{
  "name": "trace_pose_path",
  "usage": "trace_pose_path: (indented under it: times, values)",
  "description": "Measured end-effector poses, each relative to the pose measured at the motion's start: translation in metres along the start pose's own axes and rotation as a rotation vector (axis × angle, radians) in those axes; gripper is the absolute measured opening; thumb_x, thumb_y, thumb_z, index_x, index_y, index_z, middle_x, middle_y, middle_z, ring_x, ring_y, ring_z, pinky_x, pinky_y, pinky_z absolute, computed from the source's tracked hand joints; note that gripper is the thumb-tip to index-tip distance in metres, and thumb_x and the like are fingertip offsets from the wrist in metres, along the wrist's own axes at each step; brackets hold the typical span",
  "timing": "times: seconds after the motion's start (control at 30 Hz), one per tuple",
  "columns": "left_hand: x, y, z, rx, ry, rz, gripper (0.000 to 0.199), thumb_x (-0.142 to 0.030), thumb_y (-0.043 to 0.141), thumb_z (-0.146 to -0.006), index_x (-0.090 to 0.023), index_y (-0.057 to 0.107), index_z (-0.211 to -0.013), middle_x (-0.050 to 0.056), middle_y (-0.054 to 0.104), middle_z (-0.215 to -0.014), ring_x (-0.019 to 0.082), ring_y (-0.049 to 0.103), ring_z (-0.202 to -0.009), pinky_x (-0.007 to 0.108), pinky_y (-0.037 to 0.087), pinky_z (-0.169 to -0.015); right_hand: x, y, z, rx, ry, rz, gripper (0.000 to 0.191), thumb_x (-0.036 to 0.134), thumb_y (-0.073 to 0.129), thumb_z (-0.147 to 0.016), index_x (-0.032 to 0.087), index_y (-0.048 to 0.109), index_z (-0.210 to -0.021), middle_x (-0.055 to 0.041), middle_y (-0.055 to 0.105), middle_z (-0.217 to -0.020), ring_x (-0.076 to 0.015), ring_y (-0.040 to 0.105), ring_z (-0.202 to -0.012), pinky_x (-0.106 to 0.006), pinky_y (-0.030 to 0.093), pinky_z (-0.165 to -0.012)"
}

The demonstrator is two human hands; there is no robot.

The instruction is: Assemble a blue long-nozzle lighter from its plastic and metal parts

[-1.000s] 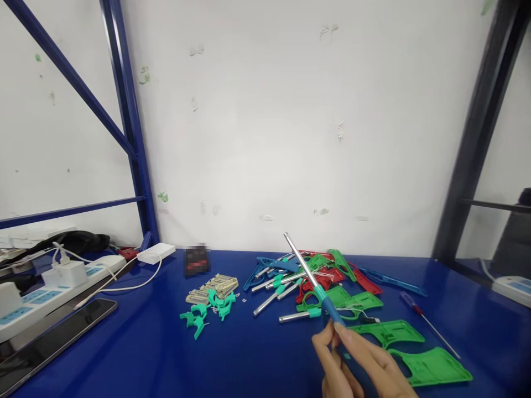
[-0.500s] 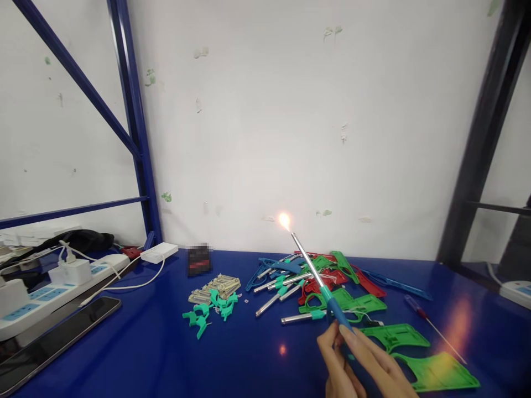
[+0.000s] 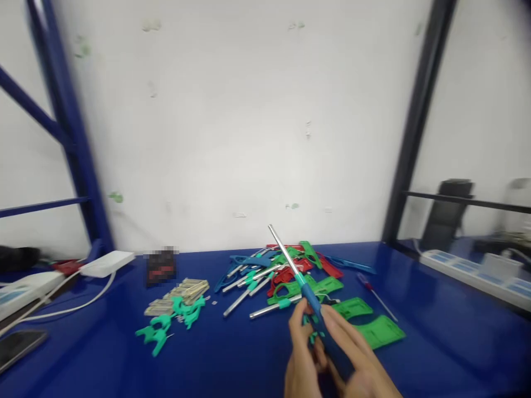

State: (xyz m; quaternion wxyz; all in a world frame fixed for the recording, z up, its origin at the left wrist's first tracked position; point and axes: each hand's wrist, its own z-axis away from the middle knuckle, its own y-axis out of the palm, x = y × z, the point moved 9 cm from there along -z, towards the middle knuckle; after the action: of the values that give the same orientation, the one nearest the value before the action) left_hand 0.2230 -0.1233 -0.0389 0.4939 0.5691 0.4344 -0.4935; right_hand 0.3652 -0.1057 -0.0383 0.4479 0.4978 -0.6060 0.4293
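A long-nosed lighter [image 3: 314, 303] with a blue handle, a teal collar and a silver tube points up and away, tilted to the left. No flame shows at its tip. My left hand [image 3: 299, 354] is closed around the handle from the left, its fingers near the teal trigger. From the right, my right hand [image 3: 357, 354] grips the same handle, thumb along its side. Just beyond the hands lies a heap of lighter parts: silver tubes with teal collars [image 3: 244, 296] and green shell halves [image 3: 379, 331]. Some red and blue shells [image 3: 350, 263] lie there too.
Teal triggers [image 3: 155, 334] and a pile of pale cream parts [image 3: 178, 296] lie at left, near a pixelated dark item [image 3: 161, 266]. A screwdriver [image 3: 377, 298] rests at right. Power strips [image 3: 473, 273], a white cable [image 3: 78, 307] and a phone [image 3: 20, 345] flank the blue table.
The flame at the lighter's tip has gone out. My view has turned to the right, so the table contents appear farther left. Both hands still hold the lighter.
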Motion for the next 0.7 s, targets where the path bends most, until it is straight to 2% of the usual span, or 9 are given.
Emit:
trace_pose_path:
  times: [0.07,0.13,0.2,0.27,0.33,0.4,0.47,0.57,0.7]
  values:
    - [-0.006,0.002,0.000,0.015,0.039,-0.005,0.107,-0.053,0.086,-0.081,-0.030,0.026,-0.167,0.017,0.064,-0.151,0.033,0.076,-0.118,0.040,0.062,-0.102,0.015,-0.025,-0.013,-0.074,0.024,0.071,0.067,0.082,0.064,-0.091,0.030,0.074,-0.131,-0.0025,0.074,-0.075,-0.0169,0.062,-0.047,-0.025,0.044,-0.036]
    - [-0.018,-0.007,-0.001,-0.058,0.126,-0.065,0.092,-0.052,0.077,-0.088,-0.024,0.031,-0.162,0.019,0.066,-0.144,0.031,0.077,-0.113,0.037,0.062,-0.098,0.031,-0.064,-0.029,-0.139,0.000,0.162,0.071,0.083,0.062,-0.091,0.027,0.070,-0.135,-0.0007,0.073,-0.077,-0.0107,0.048,-0.038,-0.024,0.035,-0.034]
    - [-0.026,-0.019,-0.003,-0.136,0.165,-0.134,0.071,-0.054,0.063,-0.095,-0.025,0.038,-0.155,0.015,0.069,-0.137,0.027,0.079,-0.104,0.035,0.062,-0.092,0.041,-0.115,-0.045,-0.229,-0.027,0.280,0.070,0.082,0.062,-0.091,0.026,0.069,-0.132,-0.0047,0.078,-0.092,-0.0106,0.050,-0.043,-0.025,0.037,-0.037]
    - [-0.032,-0.030,-0.005,-0.165,0.163,-0.196,0.058,-0.054,0.054,-0.098,-0.027,0.044,-0.149,0.010,0.071,-0.132,0.025,0.080,-0.098,0.034,0.062,-0.090,0.042,-0.170,-0.057,-0.355,-0.044,0.436,0.068,0.081,0.058,-0.092,0.025,0.071,-0.127,-0.0070,0.079,-0.096,-0.0149,0.057,-0.050,-0.028,0.043,-0.043]
    - [-0.035,-0.037,-0.009,-0.139,0.149,-0.248,0.056,-0.055,0.052,-0.099,-0.028,0.046,-0.147,0.008,0.071,-0.128,0.024,0.080,-0.094,0.034,0.062,-0.090,0.033,-0.217,-0.063,-0.476,-0.031,0.624,0.056,0.073,0.064,-0.093,0.023,0.075,-0.117,-0.0076,0.078,-0.090,-0.0214,0.068,-0.066,-0.033,0.053,-0.056]
    - [-0.037,-0.038,-0.012,-0.071,0.138,-0.300,0.056,-0.055,0.054,-0.097,-0.027,0.046,-0.145,0.008,0.071,-0.125,0.023,0.080,-0.090,0.034,0.062,-0.088,0.017,-0.250,-0.066,-0.570,-0.001,0.814,0.042,0.059,0.069,-0.098,0.021,0.075,-0.117,-0.0070,0.076,-0.097,-0.0229,0.072,-0.082,-0.038,0.060,-0.071]
    - [-0.039,-0.038,-0.014,-0.046,0.147,-0.337,0.051,-0.052,0.051,-0.098,-0.026,0.048,-0.142,0.007,0.071,-0.122,0.021,0.079,-0.085,0.031,0.062,-0.084,-0.002,-0.265,-0.069,-0.563,0.017,0.975,0.036,0.049,0.071,-0.103,0.019,0.071,-0.123,-0.0057,0.075,-0.112,-0.0213,0.073,-0.093,-0.042,0.063,-0.084]
    - [-0.043,-0.038,-0.012,-0.081,0.171,-0.382,0.042,-0.046,0.040,-0.102,-0.025,0.052,-0.137,0.006,0.071,-0.116,0.018,0.076,-0.079,0.028,0.060,-0.077,-0.026,-0.269,-0.072,-0.509,0.005,1.158,0.032,0.043,0.072,-0.104,0.019,0.071,-0.125,-0.0074,0.074,-0.124,-0.0230,0.073,-0.105,-0.045,0.063,-0.091]
    - [-0.045,-0.031,-0.011,-0.064,0.217,-0.522,0.033,-0.040,0.038,-0.105,-0.024,0.062,-0.121,0.005,0.073,-0.109,0.017,0.073,-0.075,0.025,0.057,-0.070,-0.033,-0.265,-0.072,-0.517,-0.073,1.291,0.033,0.044,0.072,-0.104,0.020,0.071,-0.126,-0.0084,0.073,-0.128,-0.0246,0.072,-0.110,-0.048,0.062,-0.095]
